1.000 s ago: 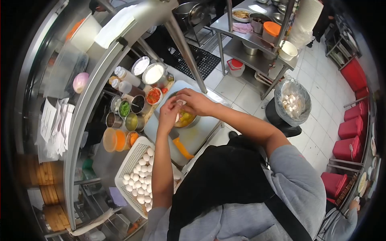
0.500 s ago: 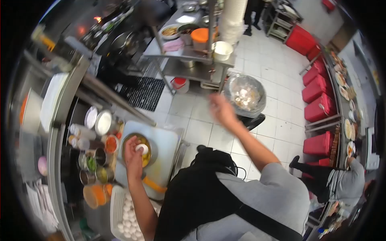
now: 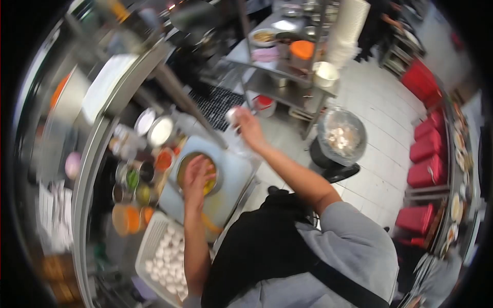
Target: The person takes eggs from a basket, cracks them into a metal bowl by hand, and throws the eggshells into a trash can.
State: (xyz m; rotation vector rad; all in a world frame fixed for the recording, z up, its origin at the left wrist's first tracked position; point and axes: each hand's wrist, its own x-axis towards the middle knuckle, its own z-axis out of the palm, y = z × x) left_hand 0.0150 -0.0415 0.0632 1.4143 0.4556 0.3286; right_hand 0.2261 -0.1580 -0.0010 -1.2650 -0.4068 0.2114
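My left hand is over a metal bowl on the cutting board, fingers apart and nothing visible in them. Yellow egg shows inside the bowl. My right hand is raised beyond the board, its fingers closed on a white eggshell. Motion blurs the shell, so whether it is whole I cannot tell. The pale blue cutting board has a yellow smear near its front. Below it, close to my left forearm, a white basket holds several white eggs.
A lined bin with white shells inside stands on the tiles to the right. Jars and tubs, including an orange-lidded tub, crowd the board's left side. A steel shelf stands ahead. Red containers line the right; another person works there.
My right hand has come left from beside the bin and now has a white shell in it. The white egg-like thing seen in my left hand is gone from it. The view has shifted.
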